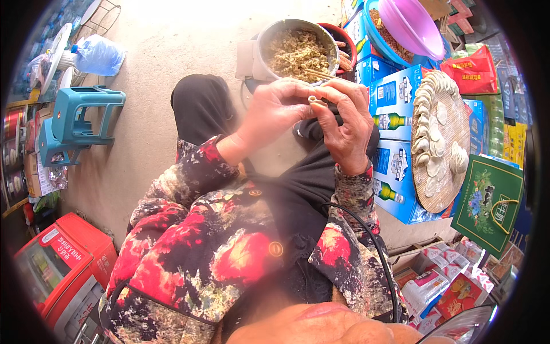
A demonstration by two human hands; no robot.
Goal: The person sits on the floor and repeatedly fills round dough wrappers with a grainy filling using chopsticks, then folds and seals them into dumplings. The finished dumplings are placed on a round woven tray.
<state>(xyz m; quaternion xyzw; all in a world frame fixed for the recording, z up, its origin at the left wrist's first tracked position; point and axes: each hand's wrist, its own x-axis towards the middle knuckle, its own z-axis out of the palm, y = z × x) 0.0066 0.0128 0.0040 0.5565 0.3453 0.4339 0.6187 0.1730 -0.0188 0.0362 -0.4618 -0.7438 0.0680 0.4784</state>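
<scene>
Near the pot, my left hand [275,106] and my right hand [346,117] meet, fingers closed together on a small dumpling [315,101]. Only a pale curled edge of its dough shows; the fingers hide the rest. Just beyond them is a metal pot [261,57] of chopped greenish-brown filling [298,50]. A pair of chopsticks [321,74] rests at the pot's near side. To the right, a round woven board [458,123] carries a curved row of folded dumplings [424,109], several flat wrappers [436,143] and a small stack of wrappers [458,159].
Blue printed cartons [392,149] support the board. A pink basin [409,26] tilts over a blue basin [372,34] at the far right. Teal stools [86,117] stand left, a red-framed cabinet [74,258] lower left. A green gift box [487,200] stands beside the board.
</scene>
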